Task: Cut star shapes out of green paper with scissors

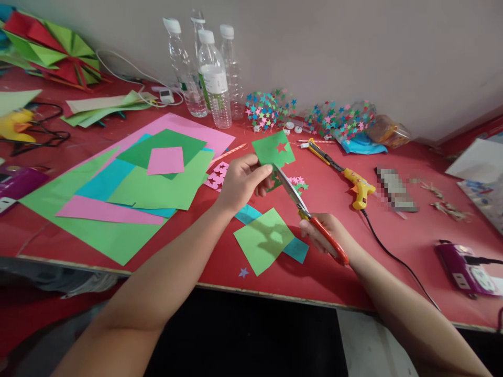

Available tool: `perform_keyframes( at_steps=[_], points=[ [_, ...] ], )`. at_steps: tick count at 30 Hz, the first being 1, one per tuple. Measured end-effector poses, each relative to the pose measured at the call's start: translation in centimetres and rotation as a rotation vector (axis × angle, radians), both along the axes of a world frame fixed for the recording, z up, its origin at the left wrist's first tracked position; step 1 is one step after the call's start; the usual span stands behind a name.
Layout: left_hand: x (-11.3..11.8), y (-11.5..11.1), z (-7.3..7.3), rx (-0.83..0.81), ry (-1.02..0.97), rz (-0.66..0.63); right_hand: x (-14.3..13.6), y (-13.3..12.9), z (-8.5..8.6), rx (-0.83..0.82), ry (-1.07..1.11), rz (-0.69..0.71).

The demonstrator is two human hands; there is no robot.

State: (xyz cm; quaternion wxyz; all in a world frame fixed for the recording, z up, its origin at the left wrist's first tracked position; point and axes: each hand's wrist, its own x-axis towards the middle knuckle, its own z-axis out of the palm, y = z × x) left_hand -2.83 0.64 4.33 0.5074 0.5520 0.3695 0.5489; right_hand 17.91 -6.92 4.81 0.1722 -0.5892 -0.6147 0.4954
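Observation:
My left hand pinches a piece of green paper between thumb and fingers; a star-shaped hole is cut in it. Red-handled scissors are gripped in my right hand, their blades reaching to the lower edge of the green paper near my left thumb. Below both hands a light green square of paper lies over a blue paper strip. Small pink and green paper stars lie behind the blades. Beside my left wrist is pink paper with star holes. A single bluish star rests near the table edge.
Layered coloured sheets cover the left of the red table. Several plastic bottles stand by the wall. A yellow glue gun with a trailing cord, a utility knife and a purple power strip are on the right.

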Motion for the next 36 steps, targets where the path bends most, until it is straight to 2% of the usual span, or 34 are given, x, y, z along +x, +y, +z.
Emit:
perform_keyframes(
  at_steps=[6,14,22,36],
  points=[
    [0.0,0.2,-0.4,-0.003,-0.044,0.034,0.3,0.2,-0.4,-0.014,0.057,0.042],
    [0.4,-0.6,-0.3,0.021,-0.021,0.069,1.2,0.1,-0.9,0.086,0.123,0.184],
    [1.6,-1.5,-0.5,-0.010,-0.044,0.078,0.5,-0.3,-0.9,0.074,0.131,0.098],
    [2.5,-1.9,-0.9,-0.102,-0.181,0.026,-0.1,-0.6,-0.9,0.036,0.141,0.071]
  ],
)
